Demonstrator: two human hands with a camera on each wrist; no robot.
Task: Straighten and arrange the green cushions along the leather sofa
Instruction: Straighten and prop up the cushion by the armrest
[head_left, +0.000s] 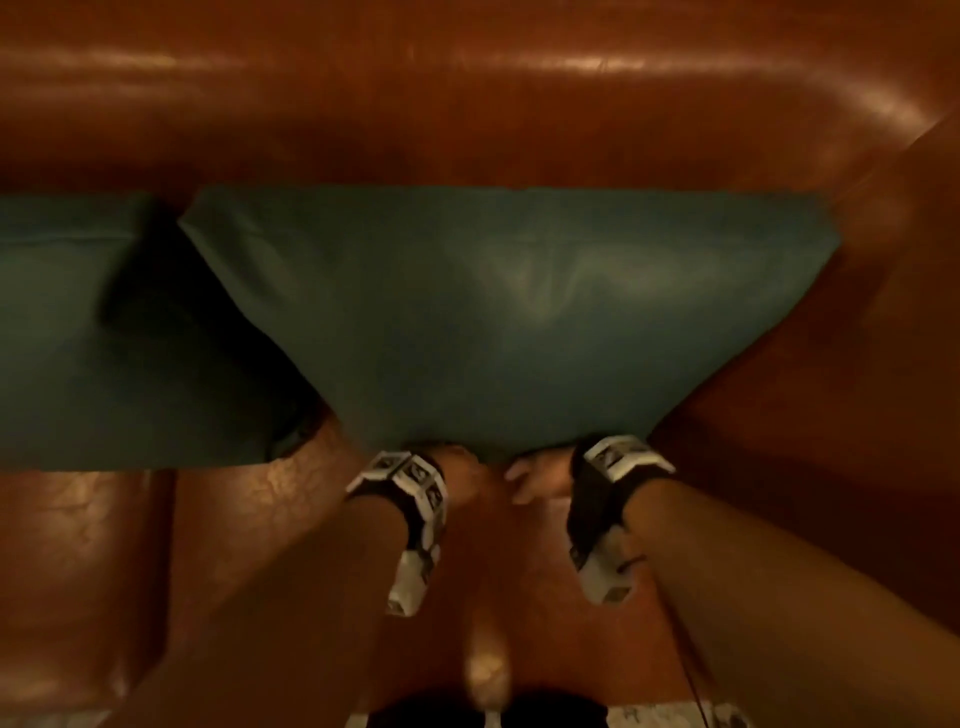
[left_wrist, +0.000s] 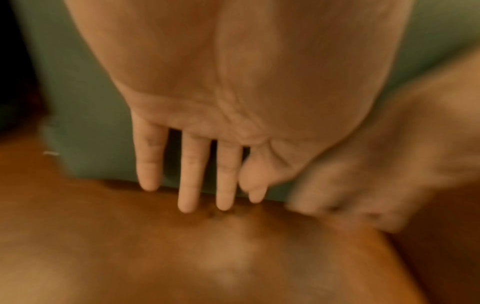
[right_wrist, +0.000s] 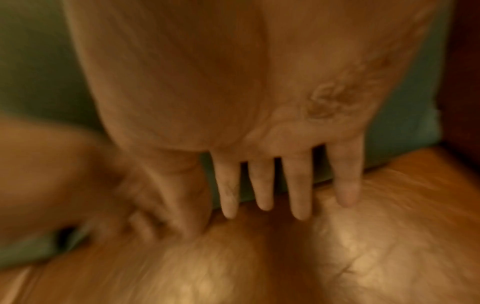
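A large green cushion (head_left: 493, 312) leans against the brown leather sofa's backrest (head_left: 467, 104) at the right end. Both hands meet at the middle of its bottom edge, close together. My left hand (head_left: 457, 467) has straight fingers (left_wrist: 192, 174) pointing down over the cushion (left_wrist: 91, 102) to where it meets the seat. My right hand (head_left: 540, 478) lies the same way, its straight fingers (right_wrist: 298, 185) flat on the cushion (right_wrist: 405, 123). Neither hand grips anything. A second green cushion (head_left: 78, 338) stands to the left, with a dark gap between the two.
The sofa's right armrest (head_left: 857, 364) rises right beside the large cushion. The leather seat (head_left: 234, 519) lies bare in front of both cushions. A patterned floor strip (head_left: 675, 714) shows at the bottom edge.
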